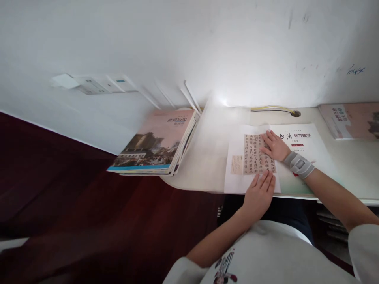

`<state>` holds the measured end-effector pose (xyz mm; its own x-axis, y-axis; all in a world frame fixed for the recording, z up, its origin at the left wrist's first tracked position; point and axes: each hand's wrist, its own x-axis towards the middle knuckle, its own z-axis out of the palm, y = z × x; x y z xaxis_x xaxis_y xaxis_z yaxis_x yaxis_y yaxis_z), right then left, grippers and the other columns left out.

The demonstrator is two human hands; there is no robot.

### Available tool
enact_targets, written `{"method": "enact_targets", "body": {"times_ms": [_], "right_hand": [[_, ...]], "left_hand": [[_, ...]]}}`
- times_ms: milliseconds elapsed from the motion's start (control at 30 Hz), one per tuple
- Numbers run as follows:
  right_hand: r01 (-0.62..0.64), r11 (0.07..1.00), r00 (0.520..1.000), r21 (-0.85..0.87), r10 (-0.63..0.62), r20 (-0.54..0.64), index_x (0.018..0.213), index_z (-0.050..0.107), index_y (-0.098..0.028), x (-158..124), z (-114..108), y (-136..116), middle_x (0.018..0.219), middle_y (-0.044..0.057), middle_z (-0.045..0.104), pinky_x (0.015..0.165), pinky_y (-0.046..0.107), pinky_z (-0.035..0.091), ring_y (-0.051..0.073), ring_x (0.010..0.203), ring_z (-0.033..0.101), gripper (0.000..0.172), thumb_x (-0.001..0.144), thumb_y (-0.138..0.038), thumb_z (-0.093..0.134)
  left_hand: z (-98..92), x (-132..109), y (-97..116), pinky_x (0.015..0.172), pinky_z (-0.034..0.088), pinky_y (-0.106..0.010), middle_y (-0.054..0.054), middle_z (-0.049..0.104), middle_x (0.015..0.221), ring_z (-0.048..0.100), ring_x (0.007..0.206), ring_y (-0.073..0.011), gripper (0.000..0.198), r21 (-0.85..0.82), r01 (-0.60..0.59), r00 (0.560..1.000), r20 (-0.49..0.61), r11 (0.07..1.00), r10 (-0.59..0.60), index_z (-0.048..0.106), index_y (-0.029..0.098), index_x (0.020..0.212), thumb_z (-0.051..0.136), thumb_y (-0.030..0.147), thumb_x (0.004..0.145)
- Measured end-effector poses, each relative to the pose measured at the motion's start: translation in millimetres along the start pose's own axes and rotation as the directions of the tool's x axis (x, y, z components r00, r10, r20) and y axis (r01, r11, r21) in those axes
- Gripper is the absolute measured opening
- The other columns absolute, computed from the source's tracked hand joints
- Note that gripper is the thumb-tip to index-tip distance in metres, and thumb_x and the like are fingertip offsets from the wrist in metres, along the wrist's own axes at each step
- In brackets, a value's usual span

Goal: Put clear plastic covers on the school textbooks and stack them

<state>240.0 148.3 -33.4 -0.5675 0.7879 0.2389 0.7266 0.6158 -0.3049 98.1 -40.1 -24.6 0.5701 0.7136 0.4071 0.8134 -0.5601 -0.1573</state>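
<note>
A calligraphy workbook [308, 157] lies on the white desk, large Chinese characters printed across its title side. On its left spreads a white sheet or leaf [233, 183] bearing a brown panel of brush-written columns; I cannot tell whether it is joined to the workbook. My right hand [276, 145], a grey band round its wrist, rests palm down with fingers spread over the panel's upper right. Nearer the desk's front edge, my left hand [259, 194] lays its outstretched fingers on the panel's lower right. Neither hand grips anything.
A stack of books [154, 142] with a pink cover overhangs the desk's left end. Another pink book [352, 120] lies at the right. Yellow and dark cables run along the wall to a desk hole [295, 113]. Wall sockets [100, 85] are at upper left.
</note>
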Motion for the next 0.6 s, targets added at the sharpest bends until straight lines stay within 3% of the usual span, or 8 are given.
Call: {"method": "enact_targets", "body": {"times_ms": [167,300,333,367,433,500,533,600], "right_hand": [[0.005,1.000,1.000,0.005,-0.005,0.000,0.137,0.042,-0.011,1,3,4,0.146,0.017,0.033,0.110,0.053,0.025,0.036,0.138,0.022,0.078,0.083,-0.067,0.035],[0.003,0.999,1.000,0.053,-0.003,-0.003,0.135,0.044,-0.011,2,2,6,0.146,0.017,0.035,0.110,0.052,0.025,0.035,0.138,0.022,0.078,0.082,-0.067,0.035],[0.006,0.998,1.000,0.068,-0.005,-0.009,0.136,0.044,-0.010,2,1,6,0.146,0.017,0.035,0.111,0.052,0.025,0.035,0.138,0.022,0.079,0.082,-0.067,0.035],[0.009,0.996,1.000,0.085,-0.007,-0.019,0.136,0.043,-0.009,2,0,6,0.145,0.018,0.035,0.111,0.051,0.025,0.035,0.138,0.023,0.079,0.083,-0.067,0.034],[0.004,0.992,0.999,0.122,0.001,-0.047,0.137,0.042,-0.011,2,-2,7,0.145,0.017,0.036,0.111,0.050,0.025,0.033,0.137,0.025,0.079,0.083,-0.068,0.032],[-0.014,0.988,0.998,0.156,0.024,-0.065,0.138,0.040,-0.011,2,-3,6,0.145,0.017,0.036,0.111,0.049,0.027,0.032,0.137,0.027,0.080,0.083,-0.069,0.030],[-0.027,0.985,0.997,0.168,0.039,-0.067,0.138,0.040,-0.010,2,-4,6,0.145,0.018,0.036,0.111,0.049,0.028,0.032,0.136,0.027,0.082,0.083,-0.070,0.029],[-0.050,0.982,0.996,0.185,0.062,-0.061,0.137,0.040,-0.007,1,-4,6,0.145,0.021,0.034,0.111,0.047,0.029,0.032,0.136,0.028,0.086,0.082,-0.072,0.027]], "left_hand": [[7.1,-7,-1,0.105,0.037,-0.038,-0.014,0.056,0.129,0.050,0.123,-0.0207,0.036,-0.038,0.023,0.999,0.034,0.999,-0.022,0.053,0.009,0.122,0.036,0.016,0.091],[-8.3,-25,-43,0.107,0.035,-0.043,-0.017,0.048,0.136,0.037,0.132,-0.0243,0.049,-0.172,0.215,0.977,0.050,0.961,-0.209,0.044,0.010,0.131,0.041,0.038,0.092],[-12.1,-31,-62,0.106,0.035,-0.044,-0.019,0.046,0.138,0.035,0.133,-0.0249,0.050,-0.210,0.326,0.944,0.025,0.922,-0.328,0.040,0.010,0.134,0.040,0.037,0.092],[-15.2,-37,-82,0.106,0.035,-0.046,-0.020,0.043,0.140,0.035,0.133,-0.0262,0.051,-0.258,0.469,0.875,0.005,0.845,-0.484,0.037,0.011,0.136,0.040,0.035,0.092],[-18.9,-46,-124,0.103,0.038,-0.048,-0.022,0.040,0.140,0.041,0.129,-0.0293,0.057,-0.379,0.723,0.647,0.075,0.578,-0.759,0.036,0.011,0.136,0.049,0.036,0.087],[-20.1,-52,-157,0.091,0.048,-0.044,-0.022,0.049,0.132,0.057,0.111,-0.0277,0.060,-0.534,0.799,0.475,0.278,0.277,-0.835,0.039,0.010,0.133,0.057,0.034,0.081],[-20.5,-53,-168,0.085,0.051,-0.042,-0.020,0.056,0.123,0.063,0.100,-0.0250,0.061,-0.594,0.792,0.436,0.385,0.144,-0.813,0.041,0.010,0.130,0.061,0.033,0.078],[-22.1,-51,-179,0.074,0.053,-0.036,-0.012,0.066,0.099,0.065,0.078,-0.0188,0.055,-0.669,0.740,0.437,0.562,-0.076,-0.702,0.050,0.011,0.120,0.066,0.031,0.072]]}}
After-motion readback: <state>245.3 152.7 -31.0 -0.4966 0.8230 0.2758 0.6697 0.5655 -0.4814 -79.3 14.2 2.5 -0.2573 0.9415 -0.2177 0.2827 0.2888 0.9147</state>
